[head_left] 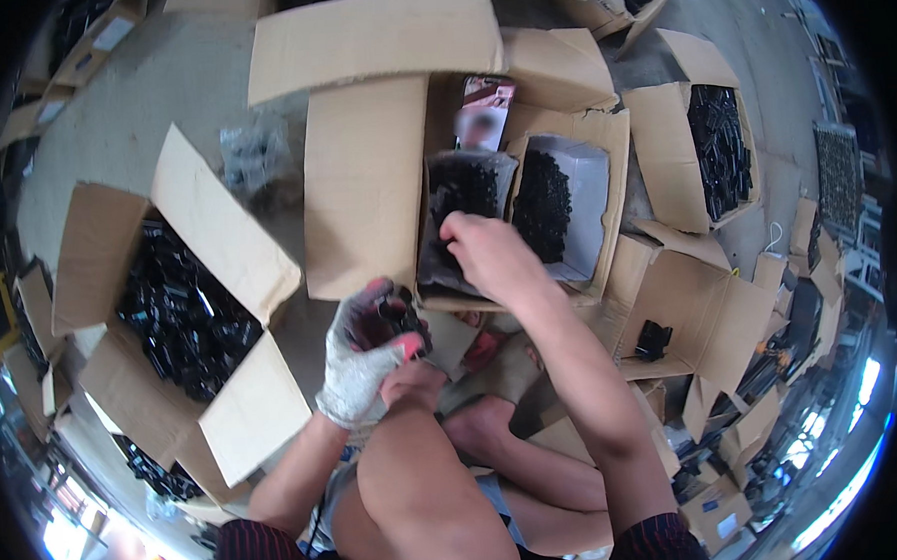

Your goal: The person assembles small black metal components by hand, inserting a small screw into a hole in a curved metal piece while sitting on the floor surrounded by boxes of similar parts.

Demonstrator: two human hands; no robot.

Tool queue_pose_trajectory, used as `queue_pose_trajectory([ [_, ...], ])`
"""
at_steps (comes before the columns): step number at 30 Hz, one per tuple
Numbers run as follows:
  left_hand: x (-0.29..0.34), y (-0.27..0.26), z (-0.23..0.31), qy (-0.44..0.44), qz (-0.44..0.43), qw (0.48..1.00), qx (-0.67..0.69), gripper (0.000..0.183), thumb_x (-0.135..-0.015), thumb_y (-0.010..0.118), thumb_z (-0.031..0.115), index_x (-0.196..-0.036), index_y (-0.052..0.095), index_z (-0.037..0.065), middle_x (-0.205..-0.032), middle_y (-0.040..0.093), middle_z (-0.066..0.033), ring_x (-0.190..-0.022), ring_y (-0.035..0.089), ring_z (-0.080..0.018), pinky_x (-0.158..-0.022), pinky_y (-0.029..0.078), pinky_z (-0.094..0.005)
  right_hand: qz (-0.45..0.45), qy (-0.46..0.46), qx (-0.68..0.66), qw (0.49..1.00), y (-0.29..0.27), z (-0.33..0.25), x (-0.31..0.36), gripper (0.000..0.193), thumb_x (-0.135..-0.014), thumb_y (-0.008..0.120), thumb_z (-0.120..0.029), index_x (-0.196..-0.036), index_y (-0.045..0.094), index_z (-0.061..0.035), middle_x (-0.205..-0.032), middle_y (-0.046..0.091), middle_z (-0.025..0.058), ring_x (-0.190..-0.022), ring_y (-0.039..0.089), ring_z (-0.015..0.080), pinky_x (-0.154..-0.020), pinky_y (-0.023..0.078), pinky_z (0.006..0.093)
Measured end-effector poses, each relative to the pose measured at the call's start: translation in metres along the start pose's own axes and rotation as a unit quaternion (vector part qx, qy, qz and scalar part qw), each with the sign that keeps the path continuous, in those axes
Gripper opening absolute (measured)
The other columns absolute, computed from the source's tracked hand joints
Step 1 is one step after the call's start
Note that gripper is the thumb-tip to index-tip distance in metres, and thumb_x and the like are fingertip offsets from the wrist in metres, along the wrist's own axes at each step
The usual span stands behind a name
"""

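My left hand (357,359), in a grey glove with red-pink fingertips, is closed around a black plastic part (402,310) near the front of the middle cardboard box. Bare and curled, my right hand (492,255) hovers over the left grey bin (438,270) inside that box, its fingertips drawn together. Whatever they may pinch is too small to make out. Small black pieces (464,186) fill much of this bin. Beside it, a second grey bin (587,189) holds more small black pieces (540,201).
A phone (483,113) leans at the back of the middle cardboard box (364,184). On the left stands a carton (97,255) full of glossy black parts (185,312). Another carton (663,150) of black parts stands right, above one (715,313) with a single black piece (653,340).
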State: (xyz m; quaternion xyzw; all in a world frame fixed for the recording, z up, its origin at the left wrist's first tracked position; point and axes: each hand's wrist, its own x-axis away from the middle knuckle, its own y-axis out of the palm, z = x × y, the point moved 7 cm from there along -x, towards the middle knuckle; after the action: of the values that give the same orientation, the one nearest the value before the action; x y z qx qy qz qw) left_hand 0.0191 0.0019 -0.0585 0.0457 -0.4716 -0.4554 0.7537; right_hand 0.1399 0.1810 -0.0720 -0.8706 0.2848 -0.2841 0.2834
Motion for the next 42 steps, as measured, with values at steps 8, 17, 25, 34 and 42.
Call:
queue_pose_trajectory([
  [8,-0.014,0.025,0.006,-0.002,-0.084,0.993,0.078,0.084,-0.075,0.086,-0.007,-0.148,0.047,0.006,-0.129,0.061,-0.0093,-0.111,0.067,-0.0244,-0.097,0.057,-0.0383,0.109,0.123,-0.353,0.921,-0.048,-0.045,0.099,0.017,-0.092,0.073,0.000,-0.109,0.074,0.0023,-0.096,0.073,0.0094,-0.081,0.071,0.0140,-0.069,0.058,0.0266],
  [17,-0.014,0.037,0.001,0.023,-0.122,0.990,-0.071,0.091,-0.070,0.090,-0.005,-0.148,0.046,0.006,-0.133,0.063,-0.0131,-0.121,0.064,-0.0260,-0.104,0.054,-0.0438,0.147,0.066,-0.270,0.949,-0.057,-0.062,0.111,0.015,-0.089,0.076,0.003,-0.104,0.075,0.0015,-0.093,0.074,0.0087,-0.072,0.070,0.0133,-0.062,0.055,0.0252],
  [25,-0.003,0.054,0.005,-0.006,-0.147,0.986,-0.080,0.081,-0.074,0.089,-0.001,-0.147,0.053,0.003,-0.142,0.059,-0.0050,-0.114,0.058,-0.0113,-0.102,0.050,-0.0312,0.183,0.073,-0.279,0.940,-0.048,-0.046,0.119,0.012,-0.084,0.079,0.001,-0.096,0.078,0.0010,-0.095,0.075,0.0102,-0.081,0.070,0.0171,-0.072,0.055,0.0279],
  [34,-0.003,0.088,0.032,0.248,-0.074,0.812,-0.523,0.074,-0.075,0.080,0.005,-0.144,0.057,0.016,-0.123,0.066,-0.0148,-0.101,0.070,-0.0350,-0.083,0.059,-0.0375,0.171,0.256,-0.459,0.833,0.016,-0.028,0.134,0.037,-0.096,0.075,-0.013,-0.127,0.067,0.0055,-0.112,0.071,0.0068,-0.092,0.063,0.0074,-0.076,0.052,0.0225],
  [42,-0.014,0.072,0.011,0.022,-0.123,0.945,-0.304,0.064,-0.096,0.069,0.012,-0.153,0.043,-0.002,-0.137,0.062,-0.0216,-0.121,0.063,-0.0185,-0.103,0.051,-0.0321,0.228,0.240,-0.578,0.746,0.022,0.000,0.125,0.045,-0.092,0.078,-0.006,-0.128,0.051,0.0010,-0.104,0.071,0.0101,-0.089,0.066,0.0095,-0.079,0.054,0.0235],
])
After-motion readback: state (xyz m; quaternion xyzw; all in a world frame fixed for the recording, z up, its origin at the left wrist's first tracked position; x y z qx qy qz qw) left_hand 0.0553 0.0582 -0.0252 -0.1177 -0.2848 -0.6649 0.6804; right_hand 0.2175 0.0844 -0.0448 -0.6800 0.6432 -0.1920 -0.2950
